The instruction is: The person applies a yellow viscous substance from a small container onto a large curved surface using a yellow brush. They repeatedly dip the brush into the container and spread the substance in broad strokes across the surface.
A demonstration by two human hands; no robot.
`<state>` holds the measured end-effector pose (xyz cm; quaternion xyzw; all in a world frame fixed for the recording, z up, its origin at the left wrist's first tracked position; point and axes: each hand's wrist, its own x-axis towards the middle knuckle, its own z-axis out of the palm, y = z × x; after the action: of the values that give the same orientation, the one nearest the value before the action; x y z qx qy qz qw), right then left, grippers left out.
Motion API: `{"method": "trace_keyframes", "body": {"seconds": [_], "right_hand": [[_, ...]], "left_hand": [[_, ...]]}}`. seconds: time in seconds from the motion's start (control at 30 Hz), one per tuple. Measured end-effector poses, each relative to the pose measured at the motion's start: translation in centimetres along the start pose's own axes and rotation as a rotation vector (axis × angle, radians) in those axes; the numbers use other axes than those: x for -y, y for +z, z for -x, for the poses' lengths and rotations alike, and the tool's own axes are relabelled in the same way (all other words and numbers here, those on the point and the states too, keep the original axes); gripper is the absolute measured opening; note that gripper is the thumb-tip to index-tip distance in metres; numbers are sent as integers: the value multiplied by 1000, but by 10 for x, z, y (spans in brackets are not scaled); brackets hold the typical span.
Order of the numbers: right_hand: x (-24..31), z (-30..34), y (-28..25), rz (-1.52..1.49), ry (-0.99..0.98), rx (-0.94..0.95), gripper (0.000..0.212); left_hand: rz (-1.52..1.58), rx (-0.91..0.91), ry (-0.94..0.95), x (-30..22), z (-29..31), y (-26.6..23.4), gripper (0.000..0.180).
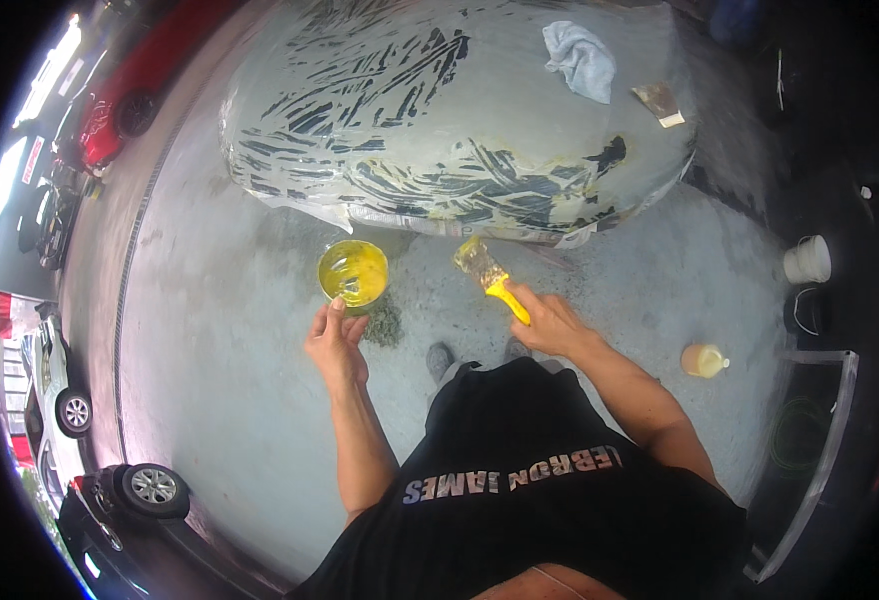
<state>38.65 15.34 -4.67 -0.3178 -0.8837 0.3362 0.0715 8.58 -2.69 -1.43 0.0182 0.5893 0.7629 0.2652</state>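
In my left hand (336, 338) is a small round bowl (354, 258), its inside coated with wet yellow stuff; the thumb lies over its near rim and the fingers are under it. My right hand (548, 318) is closed around the yellow handle of a paintbrush (487, 268). The brush's flat head is blotched and has yellow on its tip. It points up and left, toward a big rounded grey form (520, 110) streaked with dark and yellowish smears. Brush and bowl are apart, both just short of the form's near edge.
A light blue rag (580, 62) and a brown flat piece (660, 103) lie on the grey form. To the right stand a white bucket (808, 260) and a jug of amber liquid (705, 360). Parked cars (155, 490) line the left side beyond a floor drain (123, 300).
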Motion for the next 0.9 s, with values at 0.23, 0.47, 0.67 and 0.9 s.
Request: {"method": "trace_keyframes", "body": {"seconds": [0.23,0.47,0.67,0.9], "right_hand": [[-19,-3,17,-143,122,-165,63],[-22,53,-21,-183,194,-272,64],[-1,19,-31,-245,21,-241,61],[-40,8,-36,-1380,289,-144,46]], "left_hand": [[-43,-17,-5,5,6,-5,50],[-51,-54,16,0,8,-9,49],[-56,4,1,1,3,-1,49],[-65,19,4,2,0,2,50]]}}
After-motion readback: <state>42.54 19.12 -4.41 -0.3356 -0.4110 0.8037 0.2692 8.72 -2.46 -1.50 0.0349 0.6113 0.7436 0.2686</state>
